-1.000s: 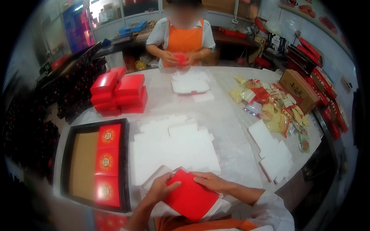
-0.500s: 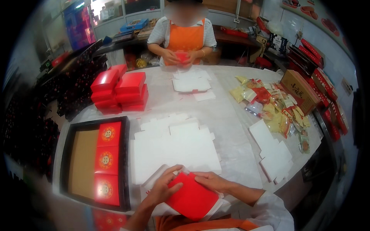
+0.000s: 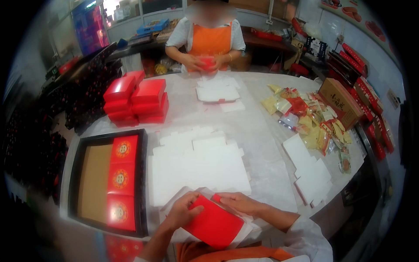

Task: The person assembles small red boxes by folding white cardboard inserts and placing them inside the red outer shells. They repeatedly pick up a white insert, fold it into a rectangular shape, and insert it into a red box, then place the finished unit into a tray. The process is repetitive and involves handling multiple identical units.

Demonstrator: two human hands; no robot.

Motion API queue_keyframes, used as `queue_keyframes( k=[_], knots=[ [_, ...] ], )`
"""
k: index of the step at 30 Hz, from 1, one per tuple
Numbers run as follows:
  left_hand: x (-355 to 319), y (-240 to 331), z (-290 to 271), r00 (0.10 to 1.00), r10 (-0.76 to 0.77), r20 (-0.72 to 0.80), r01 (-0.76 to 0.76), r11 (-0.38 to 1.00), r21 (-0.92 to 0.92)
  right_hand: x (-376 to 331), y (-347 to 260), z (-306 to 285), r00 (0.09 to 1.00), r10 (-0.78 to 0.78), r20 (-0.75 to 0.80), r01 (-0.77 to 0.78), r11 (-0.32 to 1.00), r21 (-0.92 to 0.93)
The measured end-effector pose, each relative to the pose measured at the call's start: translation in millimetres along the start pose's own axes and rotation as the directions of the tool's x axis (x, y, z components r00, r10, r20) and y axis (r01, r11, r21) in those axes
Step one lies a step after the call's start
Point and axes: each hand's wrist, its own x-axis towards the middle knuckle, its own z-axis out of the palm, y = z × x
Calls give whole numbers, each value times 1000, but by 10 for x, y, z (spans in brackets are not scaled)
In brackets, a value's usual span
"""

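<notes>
Holding a red box (image 3: 214, 223) at the near edge of the worktop (image 3: 262, 131), both hands grip it. The left hand (image 3: 183, 212) wraps around the box's left end, with the thumb on top. The right hand (image 3: 238, 201) presses its fingers on the far right corner of the box. The box is tilted and sits over some flat white card (image 3: 192, 236).

Just past the hands lies a big pile of flat white cards (image 3: 198, 168). To the left of it is a dark tray (image 3: 78, 183). Three red boxes with gold circles (image 3: 120, 181) lie in a row along the tray's right side. The rest of the tray shows brown inside. On the right, more white cards (image 3: 310, 174) sit near the worktop's edge.

Farther away, a stack of red boxes (image 3: 137, 100) stands on the left. A heap of small snack packets (image 3: 312, 122) lies on the right, beside a brown carton (image 3: 340, 102).

At the far side, another person in an orange apron (image 3: 211, 41) holds a small red thing in both hands. White cards (image 3: 217, 91) lie in front of that person.
</notes>
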Motion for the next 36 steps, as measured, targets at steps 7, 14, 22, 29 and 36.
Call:
queue_keyframes(
  k=[7,14,22,29,36],
  knots=[
    [46,-100,10,989,10,-147,13,987,159,123,152,-36,993,-121,-1,115,950,-291],
    [-97,-135,52,979,-100,-176,103,995,6,18,94,117,979,-205,0,200,956,-216],
    [-40,-83,24,988,-110,-113,100,991,-88,81,96,60,990,-142,-16,137,976,-169],
    [-44,-75,26,979,-147,-144,138,988,-75,112,70,33,997,-66,-41,63,994,-88],
    [-13,-89,32,977,-160,-141,162,987,2,134,102,48,991,-126,-36,119,981,-151]
  ],
)
